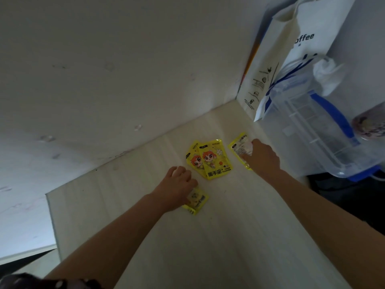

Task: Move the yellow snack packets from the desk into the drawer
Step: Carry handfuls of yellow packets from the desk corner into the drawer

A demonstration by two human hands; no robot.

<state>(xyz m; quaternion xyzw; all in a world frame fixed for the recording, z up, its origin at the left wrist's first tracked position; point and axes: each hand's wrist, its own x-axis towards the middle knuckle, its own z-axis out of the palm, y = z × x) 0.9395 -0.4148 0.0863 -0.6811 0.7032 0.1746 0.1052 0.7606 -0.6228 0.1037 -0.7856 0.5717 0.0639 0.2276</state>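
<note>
Two yellow packets with an orange-haired cartoon figure lie overlapped on the pale desk [229, 236], the top packet [215, 159] partly covering the one under it [193, 158]. My left hand [177, 188] rests over a small yellow packet [196, 202] near the desk's middle, fingers curled onto it. My right hand [262, 157] lies on another yellow packet [239, 148] to the right, fingers bent down on its printed back. No drawer is in view.
A clear plastic box with blue handles [316, 132] and a white coffee tote bag [291, 59] stand at the desk's right back corner. The white wall [104, 80] closes the back. The desk's left edge [52, 222] drops off to the floor.
</note>
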